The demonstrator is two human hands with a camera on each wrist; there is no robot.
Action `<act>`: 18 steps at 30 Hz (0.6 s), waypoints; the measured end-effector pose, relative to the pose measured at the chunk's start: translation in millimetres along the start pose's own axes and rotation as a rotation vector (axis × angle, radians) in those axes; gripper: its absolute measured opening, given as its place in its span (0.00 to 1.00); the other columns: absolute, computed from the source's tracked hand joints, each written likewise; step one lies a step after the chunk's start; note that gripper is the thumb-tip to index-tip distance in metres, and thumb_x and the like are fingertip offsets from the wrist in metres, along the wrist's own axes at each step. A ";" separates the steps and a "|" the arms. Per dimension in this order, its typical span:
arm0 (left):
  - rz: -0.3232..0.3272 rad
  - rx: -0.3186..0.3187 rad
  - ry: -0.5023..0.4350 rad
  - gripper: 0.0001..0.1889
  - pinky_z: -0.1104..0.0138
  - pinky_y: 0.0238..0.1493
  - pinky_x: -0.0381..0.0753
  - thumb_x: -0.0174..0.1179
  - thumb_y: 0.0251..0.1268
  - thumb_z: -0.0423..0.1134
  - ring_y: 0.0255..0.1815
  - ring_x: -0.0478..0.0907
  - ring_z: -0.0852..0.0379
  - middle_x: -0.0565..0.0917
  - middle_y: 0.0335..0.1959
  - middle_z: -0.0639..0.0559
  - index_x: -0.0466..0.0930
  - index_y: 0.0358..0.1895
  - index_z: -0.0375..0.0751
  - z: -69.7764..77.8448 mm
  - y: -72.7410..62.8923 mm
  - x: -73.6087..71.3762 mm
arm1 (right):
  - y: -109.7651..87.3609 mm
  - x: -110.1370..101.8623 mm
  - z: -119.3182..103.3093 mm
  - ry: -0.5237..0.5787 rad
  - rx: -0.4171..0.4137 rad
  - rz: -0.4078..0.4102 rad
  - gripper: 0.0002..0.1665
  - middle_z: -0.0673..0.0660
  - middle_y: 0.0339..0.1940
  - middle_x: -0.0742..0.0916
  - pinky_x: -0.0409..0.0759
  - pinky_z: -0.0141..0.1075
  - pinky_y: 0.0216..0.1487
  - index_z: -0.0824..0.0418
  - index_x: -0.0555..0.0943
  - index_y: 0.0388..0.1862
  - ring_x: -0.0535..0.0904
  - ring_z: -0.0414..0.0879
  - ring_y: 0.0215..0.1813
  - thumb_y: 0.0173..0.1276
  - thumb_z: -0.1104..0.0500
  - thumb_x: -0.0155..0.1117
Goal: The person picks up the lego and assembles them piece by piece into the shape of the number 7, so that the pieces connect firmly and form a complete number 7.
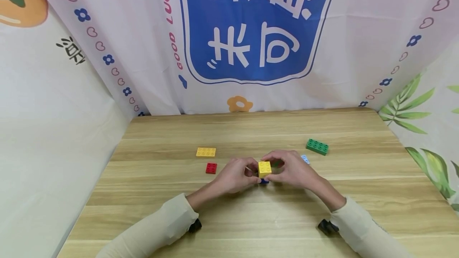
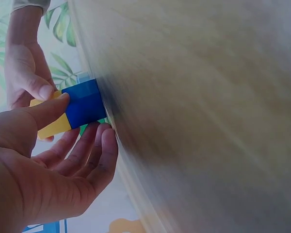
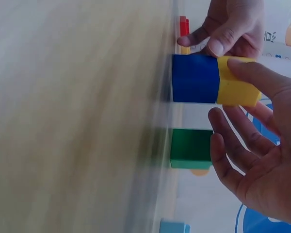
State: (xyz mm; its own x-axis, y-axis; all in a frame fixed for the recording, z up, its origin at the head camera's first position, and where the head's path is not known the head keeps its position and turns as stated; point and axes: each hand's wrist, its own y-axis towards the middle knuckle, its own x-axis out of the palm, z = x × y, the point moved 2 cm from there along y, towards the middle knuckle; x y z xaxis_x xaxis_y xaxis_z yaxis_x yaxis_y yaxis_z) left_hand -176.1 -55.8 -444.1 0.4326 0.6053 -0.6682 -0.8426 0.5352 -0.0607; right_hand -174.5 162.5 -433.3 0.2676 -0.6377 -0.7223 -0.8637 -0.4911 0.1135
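Observation:
A yellow brick [image 1: 264, 168] sits on top of a dark blue brick [image 3: 196, 78], the two stacked upright on the table with their faces lined up. With thumb and fingers my left hand [image 1: 236, 175] holds the blue brick low on its left side, the thumb tip near the seam. From the other side my right hand [image 1: 293, 171] pinches the yellow brick, its thumb on the near face. Just behind the stack stands a green brick [image 3: 191, 148], mostly covered by the right hand in the head view.
Left of the hands lie a flat orange-yellow brick [image 1: 206, 152] and a small red brick [image 1: 211, 168]. A light blue brick [image 1: 305, 159] peeks out behind the right hand, with a long green brick [image 1: 317, 147] farther back. A printed cloth hangs behind the wooden table [image 1: 143, 194].

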 end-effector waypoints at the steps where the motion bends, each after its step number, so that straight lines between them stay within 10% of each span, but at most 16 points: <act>1: 0.000 -0.001 -0.001 0.14 0.70 0.47 0.89 0.77 0.66 0.37 0.44 0.89 0.58 0.92 0.48 0.49 0.88 0.52 0.41 0.1 -0.1 0.0 | -0.3 -1.6 0.2 -0.008 0.003 -0.001 0.29 0.52 0.55 0.92 0.91 0.45 0.54 0.55 0.88 0.60 0.88 0.47 0.53 0.60 0.53 0.86; 18: -0.009 -0.025 0.000 0.14 0.72 0.47 0.88 0.76 0.67 0.36 0.44 0.88 0.61 0.91 0.48 0.51 0.88 0.53 0.42 1.4 -0.8 0.3 | -1.8 -26.6 13.7 -0.060 -0.038 0.019 0.37 0.53 0.59 0.91 0.89 0.54 0.58 0.57 0.85 0.65 0.87 0.52 0.59 0.57 0.52 0.88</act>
State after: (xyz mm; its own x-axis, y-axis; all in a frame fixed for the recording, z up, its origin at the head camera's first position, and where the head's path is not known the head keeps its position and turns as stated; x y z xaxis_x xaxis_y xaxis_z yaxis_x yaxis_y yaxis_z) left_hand -174.9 -55.2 -443.2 0.4404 0.6007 -0.6672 -0.8462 0.5260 -0.0851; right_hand -186.0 188.4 -423.7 0.2246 -0.6108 -0.7592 -0.8511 -0.5024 0.1524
